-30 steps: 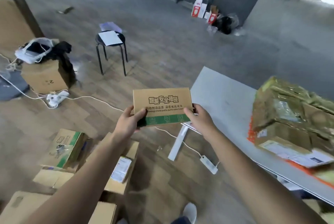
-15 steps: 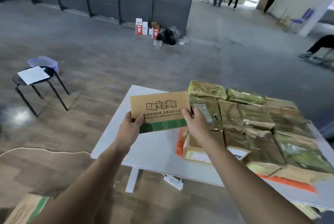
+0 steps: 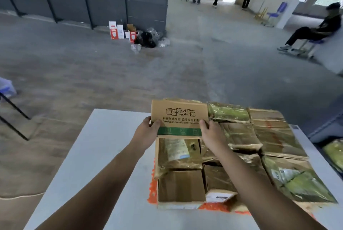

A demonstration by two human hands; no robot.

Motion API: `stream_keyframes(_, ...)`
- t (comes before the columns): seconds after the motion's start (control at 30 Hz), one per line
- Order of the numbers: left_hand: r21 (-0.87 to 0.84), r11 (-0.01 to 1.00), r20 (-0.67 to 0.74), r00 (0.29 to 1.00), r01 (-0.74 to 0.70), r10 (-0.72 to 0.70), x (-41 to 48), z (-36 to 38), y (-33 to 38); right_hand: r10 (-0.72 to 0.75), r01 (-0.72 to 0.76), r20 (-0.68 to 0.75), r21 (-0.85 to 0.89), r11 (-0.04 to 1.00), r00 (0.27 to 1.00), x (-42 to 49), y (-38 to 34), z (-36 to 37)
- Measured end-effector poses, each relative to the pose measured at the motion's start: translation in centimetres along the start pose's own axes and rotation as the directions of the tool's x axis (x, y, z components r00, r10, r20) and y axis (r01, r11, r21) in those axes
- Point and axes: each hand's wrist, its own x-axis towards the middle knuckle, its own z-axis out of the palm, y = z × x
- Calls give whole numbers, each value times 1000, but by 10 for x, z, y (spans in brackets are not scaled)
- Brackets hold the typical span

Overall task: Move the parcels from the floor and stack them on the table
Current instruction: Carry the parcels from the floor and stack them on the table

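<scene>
Cardboard box, stiff and probably light, above parcels on the counter. Your left hand and right hand pinch its lower corners; rigid edges suit gripping.

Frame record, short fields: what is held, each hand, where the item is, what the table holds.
Held item: printed cardboard box
Left hand: grips the box's left edge
Right hand: grips the box's right edge
Box position: over the stacked parcels' far left corner; contact unclear
Table: white, parcels packed side by side
Stage: box not yet released
</scene>
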Motion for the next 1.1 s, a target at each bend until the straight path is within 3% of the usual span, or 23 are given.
stream_keyframes(0.17, 41, 999, 119, 993, -17, 12, 69, 14, 25, 60, -60, -4, -41, 997, 998, 54, -1, -10)
stream_keyframes(0.37, 109, 994, 160, 986, 29, -46, 123, 32, 31, 93, -94, -20, -68, 993, 996, 100, -3, -10)
stream_keyframes(0.53, 135, 989, 172, 982, 51, -74, 131, 42, 22, 72, -65, 44, -136, 988, 996, 113, 3, -5)
stream_keyframes(0.8, 24, 998, 165, 985, 51, -55, 135, 50, 21, 25, -18, 69, -96, 995, 997, 127, 10, -3)
stream_keyframes(1.1, 13, 997, 153, 985, 77, -78, 139, 55, 16, 43, -35, 122, -66, 997, 992, 129, 13, -2)
